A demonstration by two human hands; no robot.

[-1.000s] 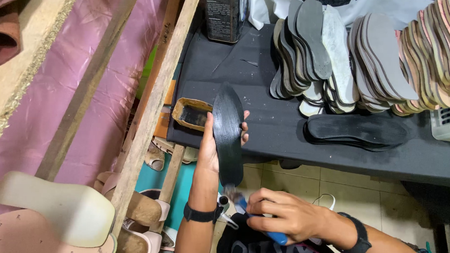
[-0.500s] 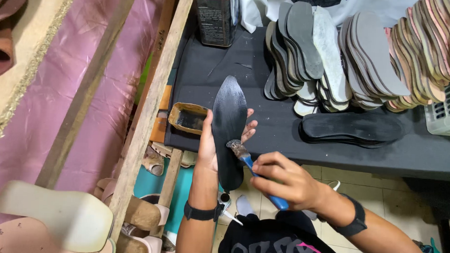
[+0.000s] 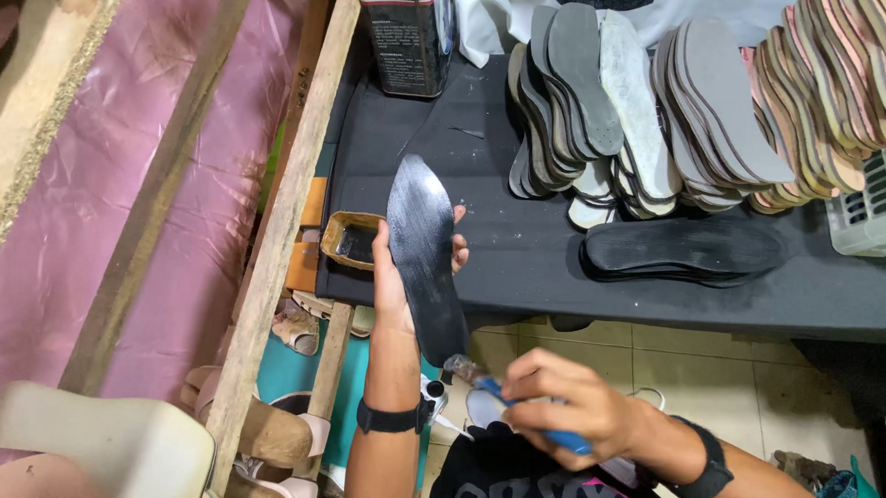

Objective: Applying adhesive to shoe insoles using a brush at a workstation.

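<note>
My left hand fingers wrap the black sole over the worktop's front edge; right hand pinches the brush, probably touching its heel.

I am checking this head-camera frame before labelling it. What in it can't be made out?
- Left hand: palm and most fingers hidden behind the black sole.
- Brush: most of its blue handle covered by the right hand; bristles blurred.
- Small tray: contents too dark to tell.
- Dark can: top cut off by the frame's upper edge.
</note>
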